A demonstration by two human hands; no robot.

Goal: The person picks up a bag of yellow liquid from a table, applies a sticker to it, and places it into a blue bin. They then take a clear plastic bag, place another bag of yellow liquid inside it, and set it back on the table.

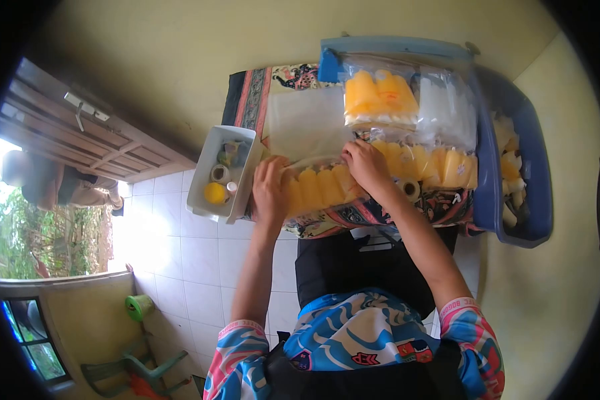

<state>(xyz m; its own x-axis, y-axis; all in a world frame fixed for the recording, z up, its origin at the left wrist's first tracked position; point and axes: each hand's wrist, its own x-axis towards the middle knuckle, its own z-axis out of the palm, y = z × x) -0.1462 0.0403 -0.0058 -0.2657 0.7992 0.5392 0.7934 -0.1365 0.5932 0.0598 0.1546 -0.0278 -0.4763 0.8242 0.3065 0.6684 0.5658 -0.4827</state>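
Observation:
A clear plastic bag (pixel 323 186) holding a row of yellow bottle-shaped pieces lies along the near side of the cloth-covered table. My left hand (pixel 271 187) grips the bag's left end, fingers curled over it. At the bag's upper right edge, my right hand (pixel 366 165) pinches the plastic. Just beyond both hands lies a flat sheet of clear plastic (pixel 308 123). To the right is another row of yellow pieces in plastic (pixel 440 165), with a tape roll (pixel 411 191) near my right forearm.
A white bin (pixel 197 180) with tape and small containers stands left. Farther back are a filled bag of yellow pieces (pixel 380 97) and a bag of whitish pieces (pixel 441 103). A blue tub (pixel 539 193) stands right. A person (pixel 60 183) is by the open door (pixel 100 127).

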